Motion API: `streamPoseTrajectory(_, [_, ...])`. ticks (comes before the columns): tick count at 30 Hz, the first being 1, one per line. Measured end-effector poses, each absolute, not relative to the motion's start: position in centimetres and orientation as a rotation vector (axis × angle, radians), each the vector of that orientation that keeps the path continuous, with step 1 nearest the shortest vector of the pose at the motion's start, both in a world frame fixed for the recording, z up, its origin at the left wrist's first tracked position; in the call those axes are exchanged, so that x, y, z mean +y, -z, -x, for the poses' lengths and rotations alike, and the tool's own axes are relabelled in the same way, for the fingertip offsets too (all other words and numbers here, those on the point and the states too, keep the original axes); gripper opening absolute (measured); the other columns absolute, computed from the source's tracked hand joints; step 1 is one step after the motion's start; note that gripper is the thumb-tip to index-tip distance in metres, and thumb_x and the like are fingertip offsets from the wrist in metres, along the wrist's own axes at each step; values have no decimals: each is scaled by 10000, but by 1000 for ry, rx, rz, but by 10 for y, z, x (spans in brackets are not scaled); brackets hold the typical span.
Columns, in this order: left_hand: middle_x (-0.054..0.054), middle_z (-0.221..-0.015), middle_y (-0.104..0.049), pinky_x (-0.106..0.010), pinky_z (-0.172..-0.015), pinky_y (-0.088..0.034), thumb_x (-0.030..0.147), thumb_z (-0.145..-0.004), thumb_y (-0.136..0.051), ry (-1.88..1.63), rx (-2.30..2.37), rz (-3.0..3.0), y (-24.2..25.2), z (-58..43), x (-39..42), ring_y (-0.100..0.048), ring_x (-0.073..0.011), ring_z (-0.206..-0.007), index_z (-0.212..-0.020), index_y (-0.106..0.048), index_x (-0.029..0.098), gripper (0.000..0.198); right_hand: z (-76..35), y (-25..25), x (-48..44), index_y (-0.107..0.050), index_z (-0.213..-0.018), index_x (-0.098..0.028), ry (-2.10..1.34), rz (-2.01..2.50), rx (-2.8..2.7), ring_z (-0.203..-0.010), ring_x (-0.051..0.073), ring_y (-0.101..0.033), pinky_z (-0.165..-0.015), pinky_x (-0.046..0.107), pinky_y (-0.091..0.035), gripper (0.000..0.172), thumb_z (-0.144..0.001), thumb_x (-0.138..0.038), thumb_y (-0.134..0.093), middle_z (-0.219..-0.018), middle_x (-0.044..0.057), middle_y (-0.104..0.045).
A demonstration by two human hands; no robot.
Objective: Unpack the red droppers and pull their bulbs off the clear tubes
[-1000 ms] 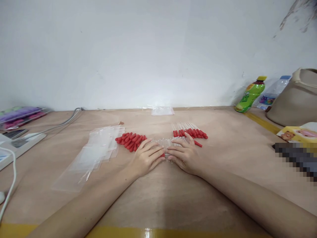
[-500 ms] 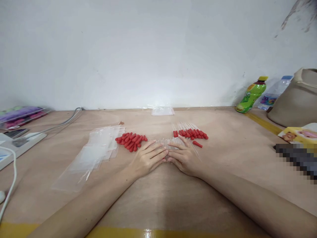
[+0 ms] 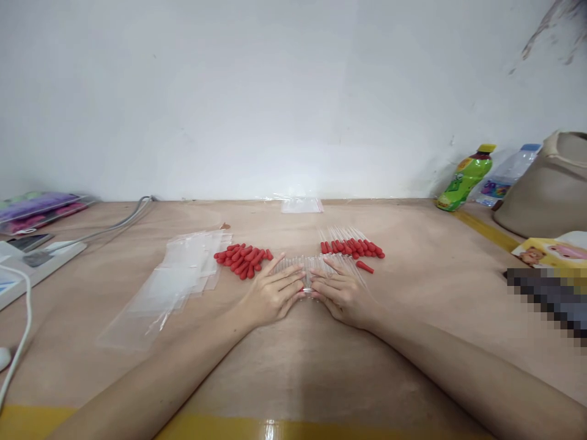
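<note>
My left hand [image 3: 274, 294] and my right hand [image 3: 343, 294] lie close together over a row of clear glass dropper tubes [image 3: 316, 263]. Both have bent fingers, with thumbs drawn in toward the fingertips. A speck of red rubber shows at the left fingertips, and a clear tube end spans the small gap between the hands; the fingers hide most of both. Left of my left hand is a heap of red rubber bulbs [image 3: 243, 261]. Beyond my right hand lie several droppers with red bulbs [image 3: 353, 247] on thin tubes, and a single red bulb [image 3: 365, 267] rests nearer.
Clear plastic bags [image 3: 172, 275] overlap on the left, and another bag [image 3: 301, 205] lies by the wall. A power strip [image 3: 68, 253] with cables is at far left. Bottles [image 3: 466, 178], a beige bag [image 3: 541, 195] and a yellow packet [image 3: 557, 253] stand at right.
My hands have drawn slightly apart, opening a small gap where the fingertips met. More of the clear tubes show between them. The bulb heaps and bags stay put.
</note>
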State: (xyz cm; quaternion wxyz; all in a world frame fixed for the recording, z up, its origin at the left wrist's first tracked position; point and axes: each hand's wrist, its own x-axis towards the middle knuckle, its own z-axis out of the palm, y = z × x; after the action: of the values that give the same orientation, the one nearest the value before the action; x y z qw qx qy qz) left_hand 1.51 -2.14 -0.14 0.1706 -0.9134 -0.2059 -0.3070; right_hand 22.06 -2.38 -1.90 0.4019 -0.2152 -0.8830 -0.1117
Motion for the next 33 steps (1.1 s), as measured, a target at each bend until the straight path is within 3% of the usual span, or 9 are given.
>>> streamPoseTrajectory(16, [-56,-997,-673,-486,-1053,-285,159,-840,-515,900,-514,2538,0,-10,-22,-562,-190,-1064,-919,-587,138,109,-239,17,-26,-576,-1019,-117,534,392,-2292,-1119,195,-507,-1020,480,-338,228,-822,-73,-471,-1031,85,-649])
streamPoseTrajectory(18, [-52,-993,-673,-486,-1027,-314,127,-836,-507,938,-558,2505,-1,-4,-21,-566,-193,-1056,-923,-586,146,120,-243,16,-25,-588,-1000,-140,505,450,-2251,-1065,192,-535,-961,445,-391,218,-822,-85,-474,-1003,76,-652])
streamPoseTrajectory(20, [-50,-979,-672,-457,-958,-387,116,-825,-515,996,-617,2450,-2,4,-21,-577,-196,-1023,-926,-589,160,132,-247,14,-23,-608,-965,-163,455,620,-2155,-897,174,-583,-819,372,-452,183,-827,-129,-493,-853,57,-658])
streamPoseTrajectory(23, [-49,-905,-652,-343,-757,-483,162,-809,-551,1090,-743,2375,-3,11,-20,-590,-175,-873,-917,-608,193,126,-247,11,-20,-632,-937,-171,422,935,-2025,-645,139,-535,-638,305,-399,174,-839,-206,-493,-633,22,-579])
streamPoseTrajectory(25, [-49,-851,-605,-281,-664,-481,182,-822,-529,1165,-889,2349,-6,14,-16,-561,-148,-782,-943,-614,203,149,-243,8,-19,-625,-976,-167,397,1068,-2010,-636,143,-519,-633,301,-363,225,-850,-202,-442,-641,27,-573])
streamPoseTrajectory(28, [-64,-865,-535,-275,-670,-474,185,-858,-436,1247,-1209,2291,-18,21,-5,-534,-144,-779,-1040,-587,180,236,-235,2,-16,-583,-1031,-141,269,1177,-2009,-682,164,-537,-662,301,-356,281,-824,-165,-394,-705,46,-600])
streamPoseTrajectory(33, [-46,-797,-532,-302,-650,-473,264,-805,-460,1192,-1682,2252,-55,54,18,-536,-150,-684,-1068,-557,153,302,-225,-1,-9,-584,-839,-165,228,1249,-2058,-667,170,-543,-655,296,-330,183,-793,-152,-408,-662,32,-599])
